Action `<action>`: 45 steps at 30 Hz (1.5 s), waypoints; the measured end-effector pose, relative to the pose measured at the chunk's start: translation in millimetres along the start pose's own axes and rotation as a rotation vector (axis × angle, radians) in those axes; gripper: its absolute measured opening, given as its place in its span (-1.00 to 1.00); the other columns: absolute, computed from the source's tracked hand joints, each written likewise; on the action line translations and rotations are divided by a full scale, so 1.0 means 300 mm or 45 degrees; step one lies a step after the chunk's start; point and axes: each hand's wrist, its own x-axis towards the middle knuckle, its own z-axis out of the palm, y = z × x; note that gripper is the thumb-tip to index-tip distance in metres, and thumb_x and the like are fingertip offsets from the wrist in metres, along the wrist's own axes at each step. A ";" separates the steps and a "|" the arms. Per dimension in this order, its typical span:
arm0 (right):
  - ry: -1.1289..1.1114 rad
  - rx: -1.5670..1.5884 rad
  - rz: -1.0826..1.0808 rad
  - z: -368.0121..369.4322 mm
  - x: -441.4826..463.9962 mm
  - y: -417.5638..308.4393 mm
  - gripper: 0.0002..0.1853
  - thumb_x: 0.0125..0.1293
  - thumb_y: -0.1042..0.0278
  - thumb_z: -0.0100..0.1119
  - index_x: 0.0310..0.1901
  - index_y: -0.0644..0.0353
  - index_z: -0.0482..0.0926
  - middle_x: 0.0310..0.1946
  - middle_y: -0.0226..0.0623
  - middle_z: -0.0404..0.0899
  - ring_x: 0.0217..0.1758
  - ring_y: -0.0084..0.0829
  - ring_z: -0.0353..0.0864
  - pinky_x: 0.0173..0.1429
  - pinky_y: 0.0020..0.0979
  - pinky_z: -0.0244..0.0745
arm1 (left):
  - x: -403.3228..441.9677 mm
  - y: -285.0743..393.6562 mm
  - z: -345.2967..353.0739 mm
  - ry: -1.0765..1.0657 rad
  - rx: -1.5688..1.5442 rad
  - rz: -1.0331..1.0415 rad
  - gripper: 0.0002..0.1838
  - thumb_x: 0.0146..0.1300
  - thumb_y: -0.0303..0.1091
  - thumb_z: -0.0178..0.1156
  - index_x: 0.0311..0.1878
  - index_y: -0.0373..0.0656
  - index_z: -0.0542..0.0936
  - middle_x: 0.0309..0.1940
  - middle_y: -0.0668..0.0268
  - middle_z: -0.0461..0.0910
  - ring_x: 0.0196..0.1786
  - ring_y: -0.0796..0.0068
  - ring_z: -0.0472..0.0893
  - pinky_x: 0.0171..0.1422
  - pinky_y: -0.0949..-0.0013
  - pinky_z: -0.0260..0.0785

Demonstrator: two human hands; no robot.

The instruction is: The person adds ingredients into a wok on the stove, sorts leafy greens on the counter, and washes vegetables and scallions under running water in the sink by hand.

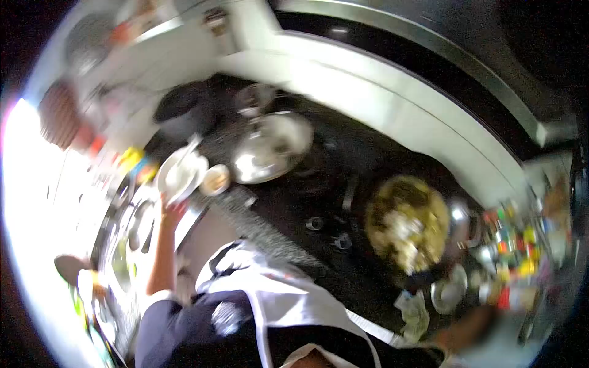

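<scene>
At the left, my left hand (170,210) grips the near rim of a white bowl (177,179). A pale utensil, perhaps a spoon, leans in that bowl. Beside it stands a small white cup (215,180) with something brownish inside. On the right of the stove sits a wok (455,236) of yellowish food with a white heap on top. Low at the right, my right hand (463,331) is smeared by motion and its fingers cannot be made out. Nearest to it are a crumpled greenish cloth or bag (415,319) and a small whitish dish (448,293).
A shiny metal lid or pan (273,150) rests at the back of the black stove. Behind it is a dark pot (187,116). Several bottles and jars (515,251) crowd the right side. A sink (126,245) with dishes lies at the left.
</scene>
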 end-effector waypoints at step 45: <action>-0.309 -0.149 -0.590 -0.218 -1.055 -0.518 -0.63 0.20 0.14 -0.06 -0.07 0.23 0.41 -0.24 -0.21 0.52 -0.26 -0.34 0.55 -0.09 -0.32 0.47 | -0.161 -0.451 -0.011 -0.362 0.682 -0.317 -0.53 0.09 -0.26 -0.10 0.13 -0.06 0.25 -0.06 0.11 0.42 -0.09 0.10 0.55 -0.26 0.04 0.55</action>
